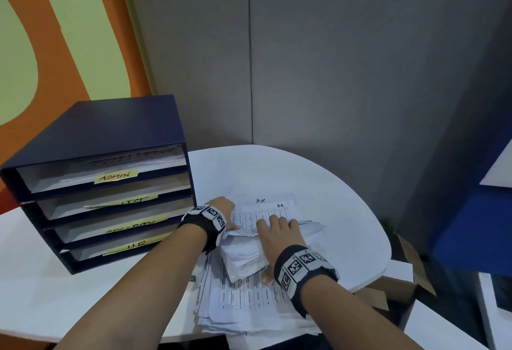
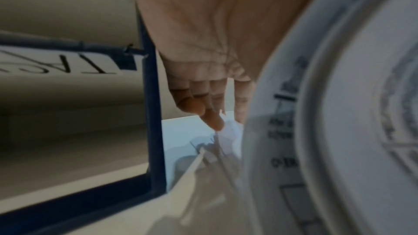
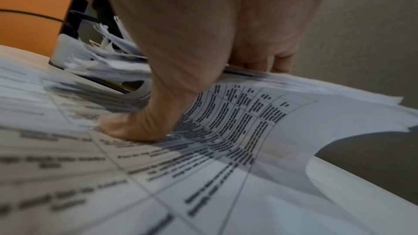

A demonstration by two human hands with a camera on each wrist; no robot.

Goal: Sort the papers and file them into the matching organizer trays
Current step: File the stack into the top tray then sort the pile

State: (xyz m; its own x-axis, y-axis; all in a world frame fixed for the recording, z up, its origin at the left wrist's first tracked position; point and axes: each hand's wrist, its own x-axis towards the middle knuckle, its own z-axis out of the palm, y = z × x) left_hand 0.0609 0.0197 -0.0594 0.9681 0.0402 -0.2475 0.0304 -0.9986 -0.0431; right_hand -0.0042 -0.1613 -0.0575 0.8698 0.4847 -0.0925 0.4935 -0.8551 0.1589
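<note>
A white rounded table [image 1: 318,172] carries a dark blue four-tray organizer [image 1: 110,128] at its left, its tray fronts bearing yellow labels, the top one reading "ADMIN" [image 1: 116,176]; two lower labels are only partly legible. Just right of the organizer lies a loose stack of printed papers [image 1: 243,302], its long axis running from the person's near edge of the table away toward the gray wall, tables of text face up. On top of that stack sits a thicker bundle of sheets [image 1: 246,255], tilted and fanned, with sheets marked "H.R." [image 1: 277,211] beyond it. Both forearms reach forward over the table, each wrist wearing a black band with square markers. The right hand [image 1: 279,236] clamps the bundle, fingers spread flat over its top and thumb [image 3: 135,128] pressed down on the printed sheet below. The left hand [image 1: 221,208] takes the bundle's far left edge beside the organizer, fingers [image 2: 203,106] curled downward toward the paper; how firmly it holds cannot be told.
</note>
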